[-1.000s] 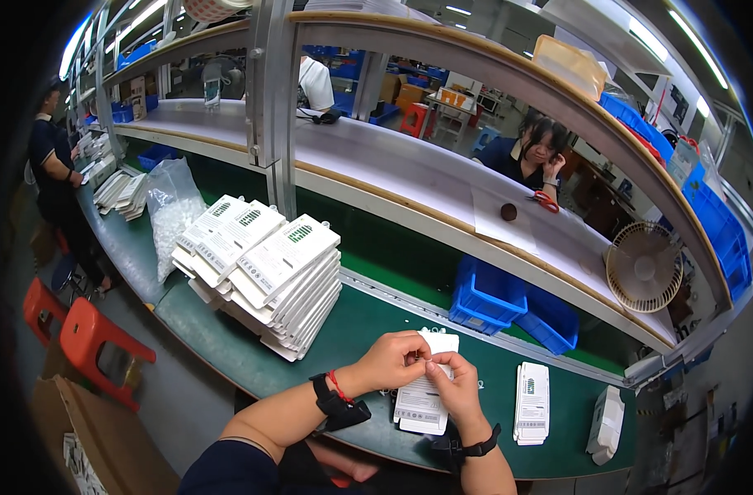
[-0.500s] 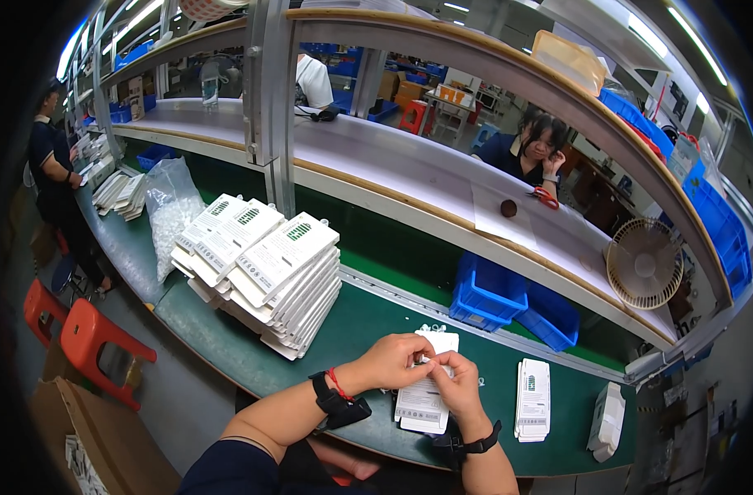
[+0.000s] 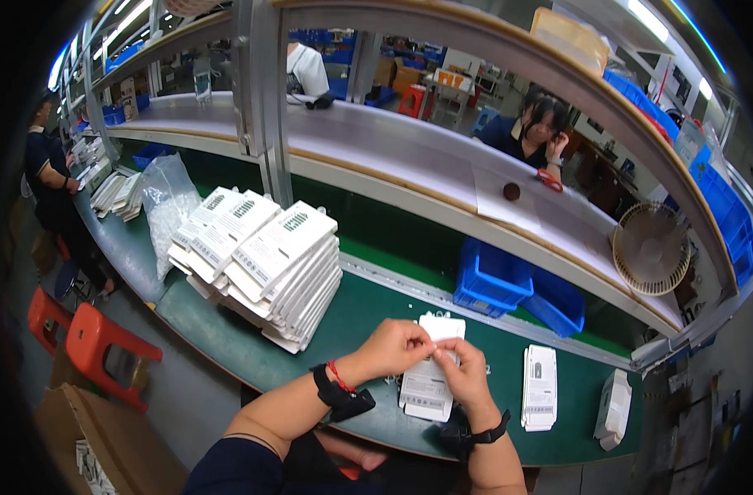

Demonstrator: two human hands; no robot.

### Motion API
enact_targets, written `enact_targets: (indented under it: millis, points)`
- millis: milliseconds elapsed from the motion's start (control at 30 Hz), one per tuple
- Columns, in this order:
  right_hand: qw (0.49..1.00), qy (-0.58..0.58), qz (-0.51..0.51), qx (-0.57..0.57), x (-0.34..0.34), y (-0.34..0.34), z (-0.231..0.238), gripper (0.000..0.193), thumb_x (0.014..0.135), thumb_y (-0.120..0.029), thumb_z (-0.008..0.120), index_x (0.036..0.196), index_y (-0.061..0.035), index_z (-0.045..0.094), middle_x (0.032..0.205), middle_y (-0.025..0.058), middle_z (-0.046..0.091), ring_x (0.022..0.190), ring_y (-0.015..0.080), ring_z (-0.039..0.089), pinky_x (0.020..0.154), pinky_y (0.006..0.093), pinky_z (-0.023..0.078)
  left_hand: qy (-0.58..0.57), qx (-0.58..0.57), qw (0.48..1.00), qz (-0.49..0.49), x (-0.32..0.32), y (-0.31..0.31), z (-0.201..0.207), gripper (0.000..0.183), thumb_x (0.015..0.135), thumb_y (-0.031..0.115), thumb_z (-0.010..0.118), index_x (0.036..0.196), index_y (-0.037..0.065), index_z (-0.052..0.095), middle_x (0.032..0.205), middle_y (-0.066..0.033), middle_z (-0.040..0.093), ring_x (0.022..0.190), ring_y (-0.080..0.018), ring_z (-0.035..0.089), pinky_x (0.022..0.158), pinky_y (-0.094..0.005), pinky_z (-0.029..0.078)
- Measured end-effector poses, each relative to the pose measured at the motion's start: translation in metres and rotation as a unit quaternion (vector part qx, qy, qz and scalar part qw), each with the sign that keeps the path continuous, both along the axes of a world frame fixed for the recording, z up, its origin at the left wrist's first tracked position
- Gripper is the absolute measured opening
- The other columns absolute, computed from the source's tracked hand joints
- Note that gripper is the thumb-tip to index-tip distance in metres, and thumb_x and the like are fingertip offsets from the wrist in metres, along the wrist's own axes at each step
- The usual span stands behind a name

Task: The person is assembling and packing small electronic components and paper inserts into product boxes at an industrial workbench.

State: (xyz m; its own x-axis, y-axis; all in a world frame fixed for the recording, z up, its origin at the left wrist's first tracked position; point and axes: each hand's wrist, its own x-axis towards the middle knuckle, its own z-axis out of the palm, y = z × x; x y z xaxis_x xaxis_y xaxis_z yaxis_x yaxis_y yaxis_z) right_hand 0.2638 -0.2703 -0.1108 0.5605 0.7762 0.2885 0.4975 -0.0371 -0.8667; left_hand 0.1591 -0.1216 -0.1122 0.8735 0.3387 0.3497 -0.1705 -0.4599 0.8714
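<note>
Both hands meet above a flat white printed carton (image 3: 427, 389) lying on the green table in front of me. My left hand (image 3: 390, 346) is closed in a pinch, its fingertips close to those of my right hand (image 3: 465, 371), which is pinched as well. Whatever sits between the fingertips is too small and covered to name. Small white pieces (image 3: 438, 314) show around the carton's far end. To the right lies another white carton (image 3: 540, 386), and beyond it a white box (image 3: 613, 411) with its side turned up.
A tall stack of white cartons (image 3: 290, 247) stands left, beside a clear bag of white pieces (image 3: 169, 214). Blue bins (image 3: 492, 285) sit below the shelf (image 3: 376, 177); a fan (image 3: 651, 247) is at right. A person (image 3: 517, 144) sits opposite. Red stools (image 3: 104, 346) stand on the floor.
The view has shifted slightly. Both hands stay pinched close together over the same carton, with the fingers moving only a little.
</note>
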Motion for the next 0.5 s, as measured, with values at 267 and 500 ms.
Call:
enact_targets:
  millis: [267, 500]
  points:
    - [0.972, 0.208, 0.09, 0.057, -0.007, 0.002, 0.003, 0.054, 0.083, 0.004, 0.057, 0.133, 0.0028, 0.036, 0.117, 0.0117, 0.054, 0.103, 0.0154, 0.055, 0.088, 0.0278, 0.044, -0.01, -0.098, 0.994, 0.055, 0.005, 0.001, 0.005, 0.009, 0.078, 0.007, 0.067, 0.078, -0.002, 0.065, 0.064, 0.0019, 0.056, 0.054, -0.0007, 0.043, 0.047, -0.0188, 0.035]
    - [0.971, 0.221, 0.092, 0.029, -0.014, 0.0, 0.006, 0.036, 0.082, 0.0, 0.062, 0.117, 0.0048, 0.052, 0.103, 0.0087, 0.061, 0.091, 0.0136, 0.059, 0.08, 0.0263, 0.048, 0.013, -0.123, 0.99, 0.067, 0.002, 0.002, -0.001, 0.009, 0.078, 0.006, 0.065, 0.077, -0.003, 0.064, 0.065, 0.001, 0.059, 0.056, -0.0005, 0.048, 0.049, -0.0182, 0.04]
